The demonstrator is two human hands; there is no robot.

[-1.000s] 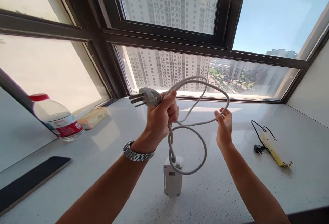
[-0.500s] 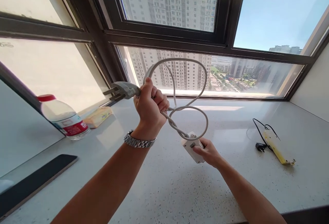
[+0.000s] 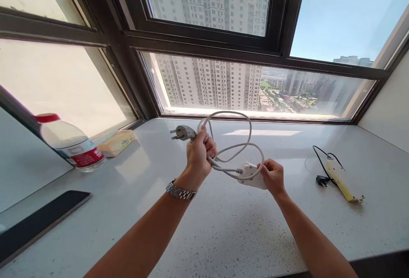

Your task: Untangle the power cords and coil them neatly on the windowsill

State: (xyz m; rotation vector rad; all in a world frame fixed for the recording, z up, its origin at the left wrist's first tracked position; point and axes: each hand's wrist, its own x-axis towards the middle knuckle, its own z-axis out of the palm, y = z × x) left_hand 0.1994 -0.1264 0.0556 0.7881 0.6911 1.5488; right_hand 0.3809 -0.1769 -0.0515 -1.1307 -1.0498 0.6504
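Note:
My left hand (image 3: 200,152) is closed around a looped light-grey power cord (image 3: 250,127), just behind its plug (image 3: 183,132). The plug's metal prongs point left. In my right hand (image 3: 273,176), the thumb and fingers pinch the right end of a small white power strip (image 3: 252,176), held tilted above the counter. The cord enters the strip at its left end, and one loop passes in front of it. Some of the cord inside my left fist is hidden. A metal-band watch (image 3: 180,190) is on my left wrist.
On the white speckled counter (image 3: 204,235) at right lies a yellow-and-white power strip (image 3: 345,180) with a black plug (image 3: 322,180). At left are a red-capped bottle (image 3: 72,144), a tissue pack (image 3: 117,142) and a dark phone-like slab (image 3: 44,222). Windows (image 3: 204,84) stand behind.
My left hand has moved down and right with the plug and cord, lowering the loops. My right hand has shifted slightly right and up, turning the white power strip more level.

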